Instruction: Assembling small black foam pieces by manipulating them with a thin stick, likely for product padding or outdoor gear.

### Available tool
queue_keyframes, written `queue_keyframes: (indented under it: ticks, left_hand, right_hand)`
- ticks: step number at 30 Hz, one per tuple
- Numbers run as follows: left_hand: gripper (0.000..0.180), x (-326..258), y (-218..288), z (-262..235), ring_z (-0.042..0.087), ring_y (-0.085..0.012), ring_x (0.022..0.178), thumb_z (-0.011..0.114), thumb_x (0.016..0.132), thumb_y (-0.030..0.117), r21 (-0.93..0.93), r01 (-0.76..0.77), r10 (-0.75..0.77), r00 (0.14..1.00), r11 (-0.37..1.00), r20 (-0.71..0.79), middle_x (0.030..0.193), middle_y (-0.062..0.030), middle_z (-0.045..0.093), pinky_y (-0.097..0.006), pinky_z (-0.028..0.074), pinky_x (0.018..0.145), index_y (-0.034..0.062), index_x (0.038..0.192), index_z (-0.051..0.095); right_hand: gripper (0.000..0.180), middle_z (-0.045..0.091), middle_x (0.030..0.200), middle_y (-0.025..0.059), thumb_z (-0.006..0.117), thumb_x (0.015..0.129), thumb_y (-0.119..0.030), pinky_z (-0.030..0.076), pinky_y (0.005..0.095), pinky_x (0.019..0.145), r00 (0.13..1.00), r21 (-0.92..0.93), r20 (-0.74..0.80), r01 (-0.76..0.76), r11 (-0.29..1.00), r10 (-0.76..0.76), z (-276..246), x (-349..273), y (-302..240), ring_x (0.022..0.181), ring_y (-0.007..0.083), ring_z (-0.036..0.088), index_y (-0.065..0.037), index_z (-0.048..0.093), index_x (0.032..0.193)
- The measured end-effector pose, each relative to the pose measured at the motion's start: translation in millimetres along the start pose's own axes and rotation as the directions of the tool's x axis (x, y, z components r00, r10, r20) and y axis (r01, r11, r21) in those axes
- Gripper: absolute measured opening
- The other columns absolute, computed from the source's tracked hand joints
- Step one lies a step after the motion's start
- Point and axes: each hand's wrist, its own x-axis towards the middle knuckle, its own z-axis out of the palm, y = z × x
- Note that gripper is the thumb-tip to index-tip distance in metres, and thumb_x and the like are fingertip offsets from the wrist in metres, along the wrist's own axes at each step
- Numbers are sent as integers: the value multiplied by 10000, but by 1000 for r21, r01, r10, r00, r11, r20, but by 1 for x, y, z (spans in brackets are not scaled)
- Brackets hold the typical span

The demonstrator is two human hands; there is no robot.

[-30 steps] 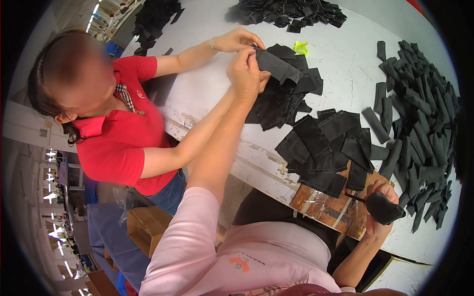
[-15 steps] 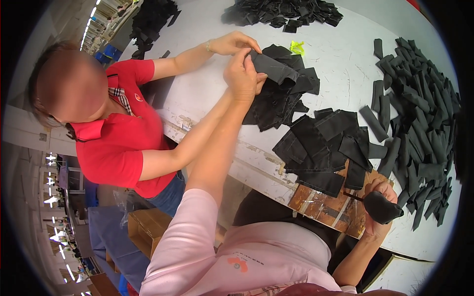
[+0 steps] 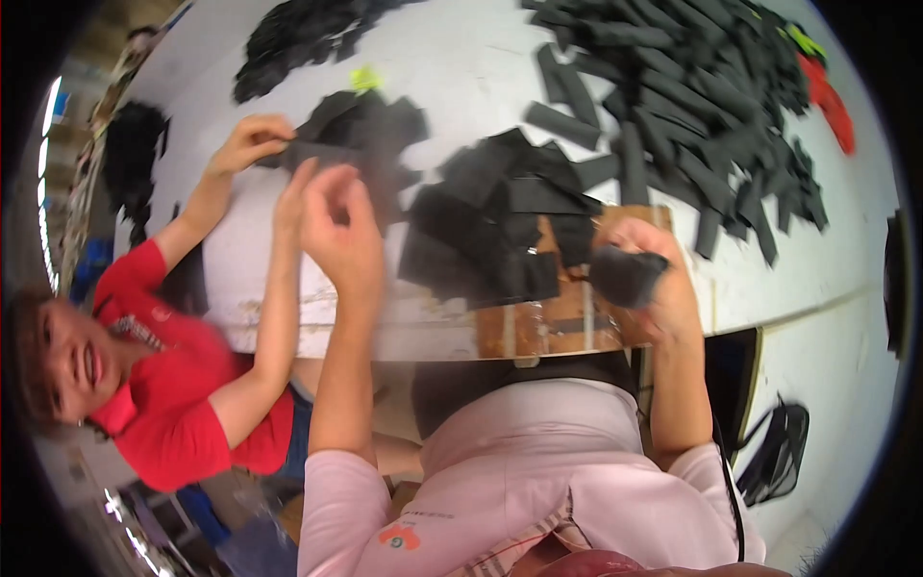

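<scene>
Left hand raised over white desk, fingers loosely curled, holding nothing visible, just beside dark fabric pieces. Right hand at desk edge, fingers wrapped round black fabric piece. Co-worker's hand pinches same dark pieces. Black strips heaped beyond.

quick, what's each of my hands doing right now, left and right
Left hand: raised over the table edge, fingers loosely open, holding nothing that shows.
Right hand: closed on a black fabric piece.

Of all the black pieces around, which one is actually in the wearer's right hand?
The dark wad gripped in the right hand over the wooden board; the others lie on the table.
</scene>
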Motion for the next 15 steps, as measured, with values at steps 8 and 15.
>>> queue_keyframes:
  ticks: [8, 15]
  left_hand:
    - [308, -41, 114, 44, 542, -136, 834, 527, 778, 5, -570, 297, 215, 717, 766, 663, 952, -99, 574, -238, 430, 739, -16, 1083, 489]
    - [234, -49, 123, 45, 560, -141, 746, 612, 715, 25, -611, 182, 258, 788, 771, 559, 842, -80, 599, -236, 439, 683, -5, 944, 572]
  right_hand:
    - [171, 457, 625, -17, 485, 839, -161, 323, 200, 485, 876, -516, -255, 236, 824, -410, 14, -23, -13, 550, 58, 402, 1, 536, 831]
    - [324, 465, 685, 88, 665, 680, -217, 381, 290, 515, 849, -810, 170, 409, 420, -500, 14, -38, -34, 569, 208, 455, 12, 517, 855]
